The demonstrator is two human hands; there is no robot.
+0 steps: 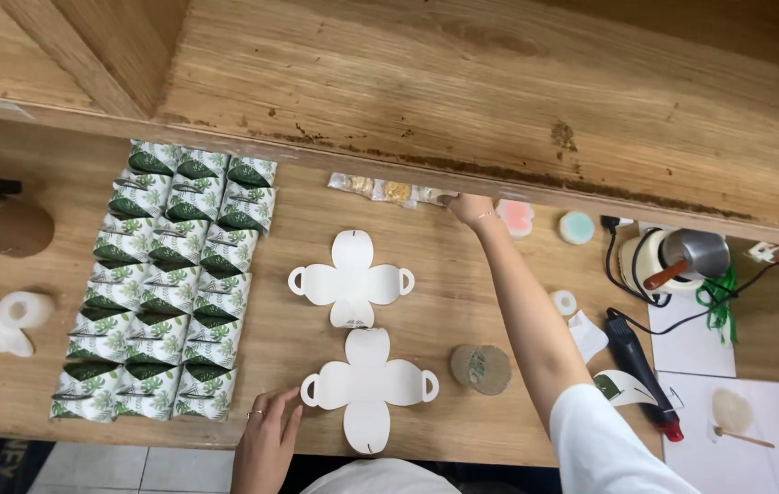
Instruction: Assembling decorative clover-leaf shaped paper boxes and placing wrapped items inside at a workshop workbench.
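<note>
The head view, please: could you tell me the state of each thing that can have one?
Near paper cutout: unfolded, flat.
Far paper cutout: unfolded, flat.
Leaf-print boxes: folded shut, in rows.
Clear packets: lying flat, right hand touching.
Left hand: open, resting beside near cutout.
Glue gun: lying down.

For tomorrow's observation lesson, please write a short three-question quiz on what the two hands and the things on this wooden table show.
1. True or false: the right hand reaches the clear packets at the table's far edge.
2. How many flat white box cut-outs lie on the table?
3. The left hand rests nearest: A) the glue gun B) the nearer cut-out C) the folded leaf-print boxes

Key: 1 true; 2 two; 3 B
</note>
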